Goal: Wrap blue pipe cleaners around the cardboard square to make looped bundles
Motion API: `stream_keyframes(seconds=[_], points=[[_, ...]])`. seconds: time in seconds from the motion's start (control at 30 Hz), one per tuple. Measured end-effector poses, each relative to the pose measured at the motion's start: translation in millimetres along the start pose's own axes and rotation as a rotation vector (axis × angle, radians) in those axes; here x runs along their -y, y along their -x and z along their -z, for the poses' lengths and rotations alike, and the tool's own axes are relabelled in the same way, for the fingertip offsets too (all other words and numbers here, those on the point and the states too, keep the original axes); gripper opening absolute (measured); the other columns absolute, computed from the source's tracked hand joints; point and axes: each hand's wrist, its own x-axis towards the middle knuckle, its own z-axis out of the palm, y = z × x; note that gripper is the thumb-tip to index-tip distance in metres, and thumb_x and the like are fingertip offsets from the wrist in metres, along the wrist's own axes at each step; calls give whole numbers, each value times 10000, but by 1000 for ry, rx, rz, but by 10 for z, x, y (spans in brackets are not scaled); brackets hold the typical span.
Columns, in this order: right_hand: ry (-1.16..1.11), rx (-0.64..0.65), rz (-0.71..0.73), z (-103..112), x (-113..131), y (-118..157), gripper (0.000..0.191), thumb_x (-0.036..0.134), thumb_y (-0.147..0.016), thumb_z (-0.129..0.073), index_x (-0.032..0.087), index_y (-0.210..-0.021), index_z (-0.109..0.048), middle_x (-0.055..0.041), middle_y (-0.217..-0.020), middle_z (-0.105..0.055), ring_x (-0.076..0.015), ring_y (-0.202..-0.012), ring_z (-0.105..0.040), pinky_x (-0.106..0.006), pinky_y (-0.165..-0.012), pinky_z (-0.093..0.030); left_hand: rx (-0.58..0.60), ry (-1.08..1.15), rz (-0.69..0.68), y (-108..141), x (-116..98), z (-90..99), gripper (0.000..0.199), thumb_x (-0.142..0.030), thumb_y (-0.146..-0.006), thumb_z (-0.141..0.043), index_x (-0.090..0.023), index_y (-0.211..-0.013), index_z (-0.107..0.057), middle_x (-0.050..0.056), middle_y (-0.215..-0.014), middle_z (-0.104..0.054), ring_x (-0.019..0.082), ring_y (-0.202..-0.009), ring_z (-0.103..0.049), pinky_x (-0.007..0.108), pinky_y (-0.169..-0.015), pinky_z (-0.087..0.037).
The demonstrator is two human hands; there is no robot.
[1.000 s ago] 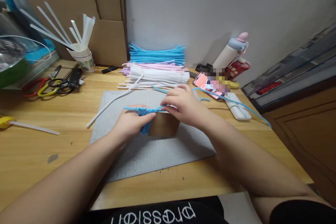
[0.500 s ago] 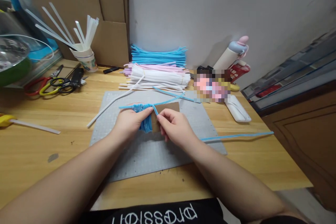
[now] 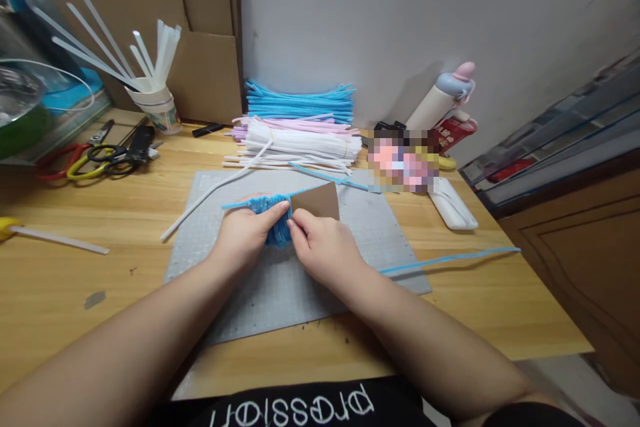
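Observation:
My left hand (image 3: 244, 232) is closed around a small piece of cardboard (image 3: 319, 201) with a blue pipe cleaner (image 3: 278, 233) wound closely around its left part. The left thumb presses on the coils near the upper edge. My right hand (image 3: 327, 240) pinches the blue strand against the front, right beside the last turns; its other fingers are curled and partly hidden. One straight blue end juts out to the left above my left hand. A blue length (image 3: 450, 258) also stretches right from behind my right forearm. Beneath both hands lies a grey cutting mat (image 3: 250, 300).
Bundles of blue (image 3: 300, 105) and white pipe cleaners (image 3: 305, 140) lie at the back. A loose white pipe cleaner (image 3: 215, 193) crosses the mat's corner. Scissors (image 3: 75, 163) and a cup of white sticks (image 3: 157, 110) stand left; a bottle (image 3: 430, 103) and white case (image 3: 453, 205) are right.
My right hand has drawn the blue strand down over the cardboard's front and moved slightly left, against the coils. The cardboard has tilted, its right end higher.

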Motion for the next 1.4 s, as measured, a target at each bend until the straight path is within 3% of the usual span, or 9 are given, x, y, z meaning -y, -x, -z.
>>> stream_keyframes(seconds=[0.17, 0.33, 0.5, 0.67, 0.77, 1.3, 1.4], points=[[97, -10, 43, -5, 12, 5, 275, 334, -957, -331, 227, -902, -579, -32, -754, -707, -193, -638, -643, -294, -508, -184, 22, 92, 8, 9, 15, -18, 408, -506, -630, -723, -177, -490, -525, -25, -486, -468, 117, -470, -418, 249, -456, -360], [46, 15, 51, -8, 25, 13, 275, 322, -953, -339, 205, -937, -587, -59, -763, -700, -197, -634, -632, -282, -519, -243, -58, 89, -38, 25, -48, -14, 348, -396, -602, -767, -176, -472, -532, -31, -494, -511, 119, -487, -468, 240, -470, -390], [-562, 48, 30, -126, -54, 18, 245, 337, -930, -412, 212, -832, -598, 2, -694, -631, -146, -669, -588, -244, -578, -350, -149, 467, 28, -131, -77, 69, 281, -349, -547, -812, -157, -686, -660, -8, -693, -671, 171, -637, -622, 283, -608, -529], [-1146, 339, -126, -244, -130, -13, 225, 370, -883, -455, 201, -780, -560, 85, -472, -412, -76, -370, -379, -207, -408, -289, -81, 697, 46, -249, -85, 162, 338, -292, -527, -829, -139, -788, -679, 12, -796, -714, 189, -700, -666, 329, -691, -571], [-1303, 444, -154, -230, -156, -36, 225, 376, -871, -479, 192, -763, -552, 94, -473, -420, -55, -339, -358, -188, -371, -265, -50, 702, 61, -237, -113, 186, 359, -262, -523, -828, -126, -824, -687, 29, -829, -722, 192, -715, -671, 326, -694, -578], [-1344, 523, -178, -230, -187, -65, 225, 344, -884, -493, 186, -741, -567, 88, -472, -419, -58, -361, -356, -187, -367, -303, -33, 717, 83, -243, -103, 188, 326, -235, -541, -809, -117, -828, -710, 45, -825, -738, 194, -686, -679, 314, -654, -583], [-1329, 551, -149, -234, -232, -59, 215, 333, -864, -522, 180, -722, -575, 90, -460, -403, -55, -345, -345, -192, -358, -273, 75, 682, 80, -224, -122, 217, 344, -254, -556, -814, -110, -853, -719, 62, -834, -740, 200, -685, -677, 324, -647, -583]])
